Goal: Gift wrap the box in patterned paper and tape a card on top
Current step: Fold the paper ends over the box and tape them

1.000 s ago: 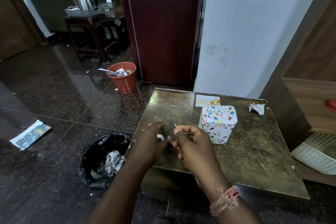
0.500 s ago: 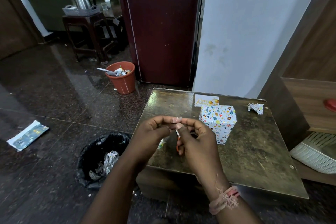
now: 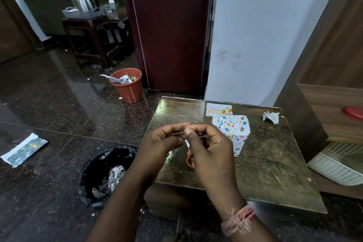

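a strip of tape (image 3: 179, 133) is pinched between left hand (image 3: 157, 145) and right hand (image 3: 211, 151) fingers at frame centre, beside the wrapped box (image 3: 234, 130).

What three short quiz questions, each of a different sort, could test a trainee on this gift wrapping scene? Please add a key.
1. True or false: the card is already taped on top of the wrapped box.
2. What lies behind the box? A) card B) kettle C) basket
3. Fill in: the left hand and right hand pinch a strip of ____ between them.

Key: 1 false, the card lies flat on the table; 2 A; 3 tape, apparently, as it is small and clear.
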The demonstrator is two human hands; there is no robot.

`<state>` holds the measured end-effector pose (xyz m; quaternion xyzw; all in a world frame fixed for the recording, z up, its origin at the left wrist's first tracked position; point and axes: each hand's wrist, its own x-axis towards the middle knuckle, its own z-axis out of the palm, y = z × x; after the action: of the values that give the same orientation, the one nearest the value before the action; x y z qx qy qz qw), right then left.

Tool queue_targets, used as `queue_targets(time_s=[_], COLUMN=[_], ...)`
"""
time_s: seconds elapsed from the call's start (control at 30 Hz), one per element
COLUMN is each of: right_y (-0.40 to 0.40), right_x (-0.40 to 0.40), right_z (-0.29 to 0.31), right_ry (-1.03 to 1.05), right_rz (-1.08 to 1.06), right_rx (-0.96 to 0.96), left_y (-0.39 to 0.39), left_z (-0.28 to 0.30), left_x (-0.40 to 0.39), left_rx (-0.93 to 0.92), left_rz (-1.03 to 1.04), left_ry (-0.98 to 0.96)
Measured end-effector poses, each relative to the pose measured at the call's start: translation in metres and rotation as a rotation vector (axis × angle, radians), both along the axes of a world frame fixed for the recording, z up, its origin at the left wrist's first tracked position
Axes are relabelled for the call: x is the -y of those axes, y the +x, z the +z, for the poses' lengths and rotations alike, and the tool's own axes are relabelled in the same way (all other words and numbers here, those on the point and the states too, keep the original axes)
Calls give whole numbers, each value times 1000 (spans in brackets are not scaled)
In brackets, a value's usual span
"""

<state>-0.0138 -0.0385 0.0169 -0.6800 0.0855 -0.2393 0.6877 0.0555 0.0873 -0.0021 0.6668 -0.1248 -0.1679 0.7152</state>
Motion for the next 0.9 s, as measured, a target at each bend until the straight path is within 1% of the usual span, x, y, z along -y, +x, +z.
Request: queue_targets(time_s=[0.07, 0.2, 0.37, 0.43, 0.53, 0.6, 0.7, 0.77, 0.9], right_y=[-1, 0, 2, 2, 1, -1, -4, -4, -3], right_x=[0, 13, 46, 61, 82, 91, 96, 96, 95], right_z=[5, 12, 17, 16, 15, 16, 20, 21, 22], right_ry=[-40, -74, 38, 52, 52, 26, -56, -115, -290], right_rz=[-18, -122, -244, -306, -350, -333, -246, -196, -140], right_rx=[26, 58, 105, 116, 100, 52, -23, -58, -165], left_y=[-1, -11, -23, -27, -31, -32, -34, -34, -33], left_z=[0, 4, 8, 9, 9, 7, 2, -2, -7], left_x=[5, 19, 38, 45, 55, 61, 71, 77, 85], left_rx=[20, 114, 217, 252, 243, 256, 318, 351, 445], left_rz=[16, 23, 48, 60, 46, 24, 25, 67, 174], left_ry=[12, 26, 156, 168, 138, 116, 113, 120, 195])
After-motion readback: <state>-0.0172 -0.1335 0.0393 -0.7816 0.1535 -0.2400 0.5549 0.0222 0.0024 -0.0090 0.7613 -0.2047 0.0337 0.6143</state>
